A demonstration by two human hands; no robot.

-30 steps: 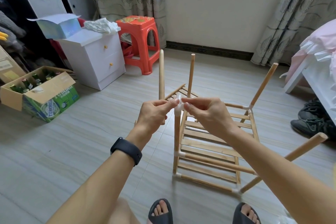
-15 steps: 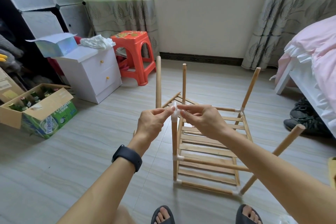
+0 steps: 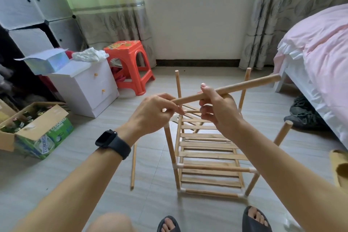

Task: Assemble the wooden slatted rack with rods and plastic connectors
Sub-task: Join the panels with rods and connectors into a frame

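Observation:
The half-built slatted rack point(image 3: 207, 145) stands on the floor with white plastic connectors point(image 3: 178, 165) at its joints and several rods pointing up. I hold a thick wooden rod point(image 3: 244, 85) nearly level above it, its far end pointing right toward the bed. My right hand point(image 3: 220, 111) grips the rod near its middle, thumb over the top. My left hand point(image 3: 154, 113) pinches the rod's left end just above the top of the front-left post point(image 3: 170, 147). The connector on that post is mostly hidden by my fingers.
A thin loose rod point(image 3: 133, 165) lies on the floor left of the rack. A white nightstand point(image 3: 84, 88), an orange stool point(image 3: 130, 62) and a cardboard box of bottles point(image 3: 37, 130) stand at left. The bed point(image 3: 320, 58) and dark shoes point(image 3: 305, 113) are at right.
The thick rod, upright in my left hand before, now lies nearly level with my right hand gripping it. My head has tilted up a little.

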